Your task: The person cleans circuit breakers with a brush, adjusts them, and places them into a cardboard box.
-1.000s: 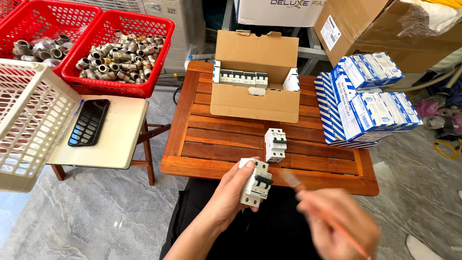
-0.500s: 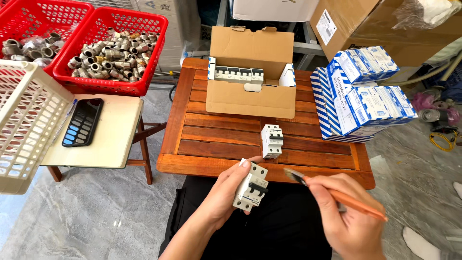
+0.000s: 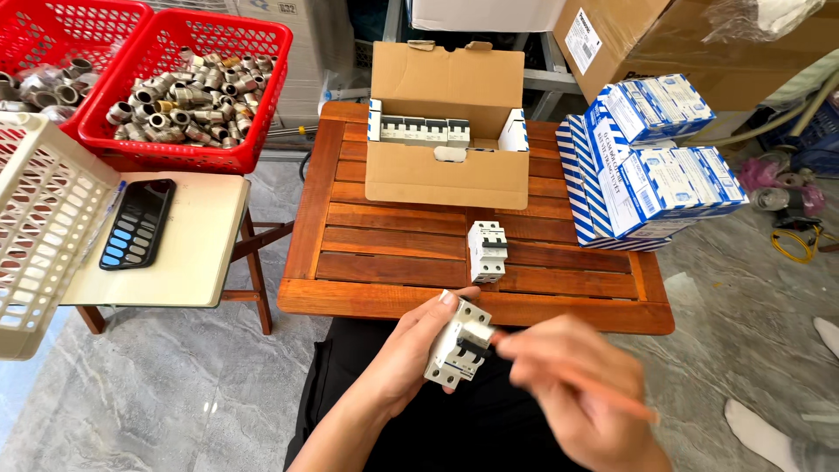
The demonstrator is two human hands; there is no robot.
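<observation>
Since half a second ago the right hand [image 3: 572, 393] has swung in from the right, and the tip of its thin orange tool [image 3: 603, 395] now sits at the face of the white circuit breaker [image 3: 459, 343] instead of hanging beside it. That hand is blurred with motion; its fingers are curled and pinched round the tool's shaft. The left hand [image 3: 419, 350] is curled round the breaker from the left, thumb at its upper corner, holding it tilted over the lap, just in front of the table [image 3: 384, 262] edge.

One more breaker [image 3: 487, 251] stands upright alone on the table slats, well apart from the hands. One open cardboard box [image 3: 446, 166] behind it holds a row of further breakers; their number is too small to tell. Blue-and-white cartons [image 3: 651, 166] are stacked at the table's right end, overlapping too much to count.

To the left, one dark phone [image 3: 138, 223] lies on a pale side table [image 3: 192, 253], beside one cream plastic basket [image 3: 39, 227]. Two red baskets [image 3: 188, 83] behind hold metal fittings [image 3: 175, 109].
</observation>
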